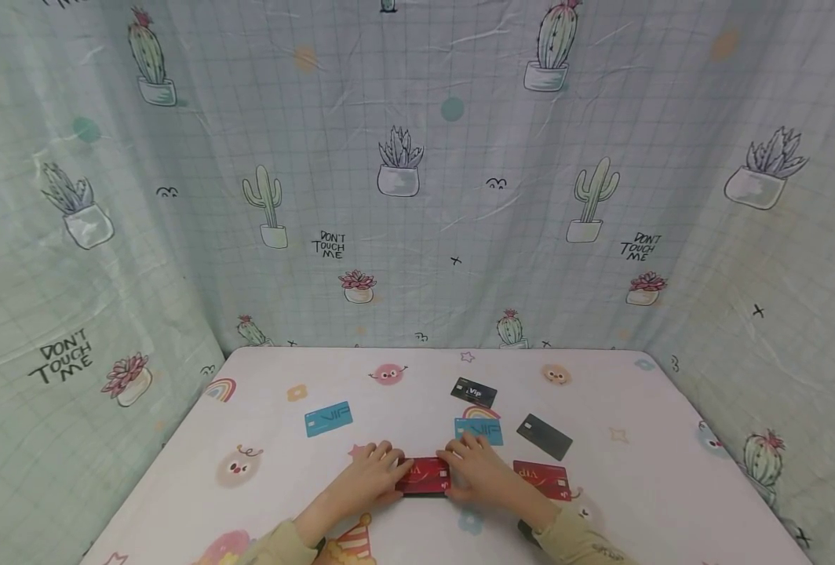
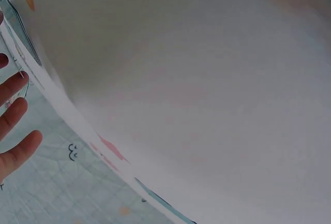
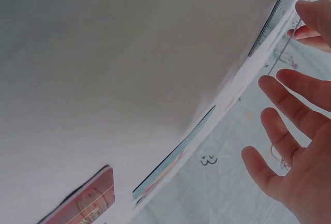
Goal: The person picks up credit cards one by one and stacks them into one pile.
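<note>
A red VIP card (image 1: 428, 473) is held by both hands at the near middle of the table, one hand at each short end. My left hand (image 1: 370, 477) pinches its left end, and my right hand (image 1: 486, 475) grips the right end. Just below the red card, the edge of a dark card (image 1: 423, 495) shows; whether they touch cannot be told. In the right wrist view, the held card appears edge-on as a thin line near the right hand (image 3: 295, 157). Several fingertips of the left hand (image 2: 18, 110) show at the left wrist view's edge.
Around the hands lie a blue card (image 1: 329, 420) at left, a black VIP card (image 1: 474, 392) behind, and another blue card (image 1: 484, 428). A dark grey card (image 1: 545, 436) and a second red card (image 1: 543, 480) lie at right. The right forearm partly covers a dark card (image 1: 526, 532).
</note>
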`<state>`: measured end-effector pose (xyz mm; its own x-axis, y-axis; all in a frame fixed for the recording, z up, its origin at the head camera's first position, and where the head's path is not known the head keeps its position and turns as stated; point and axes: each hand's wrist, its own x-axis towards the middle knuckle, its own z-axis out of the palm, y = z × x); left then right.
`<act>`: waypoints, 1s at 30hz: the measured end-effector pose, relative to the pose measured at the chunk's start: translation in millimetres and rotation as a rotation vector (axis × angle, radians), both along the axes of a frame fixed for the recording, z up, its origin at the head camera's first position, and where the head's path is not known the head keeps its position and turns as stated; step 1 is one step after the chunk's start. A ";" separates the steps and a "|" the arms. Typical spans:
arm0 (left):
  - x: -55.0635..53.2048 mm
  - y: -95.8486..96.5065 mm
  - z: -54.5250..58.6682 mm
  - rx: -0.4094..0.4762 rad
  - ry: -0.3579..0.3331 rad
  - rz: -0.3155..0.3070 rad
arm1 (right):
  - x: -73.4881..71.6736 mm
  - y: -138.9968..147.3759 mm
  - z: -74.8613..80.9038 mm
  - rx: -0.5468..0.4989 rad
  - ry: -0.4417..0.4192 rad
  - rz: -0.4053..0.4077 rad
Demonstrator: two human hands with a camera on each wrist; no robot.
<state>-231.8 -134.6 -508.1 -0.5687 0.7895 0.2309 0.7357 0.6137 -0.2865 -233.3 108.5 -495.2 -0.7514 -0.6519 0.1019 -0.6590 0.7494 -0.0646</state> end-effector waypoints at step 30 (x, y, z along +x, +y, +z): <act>1.2 -0.8 -0.1 -0.034 -0.035 -0.013 | -1.3 -3.0 -1.5 0.087 0.028 0.062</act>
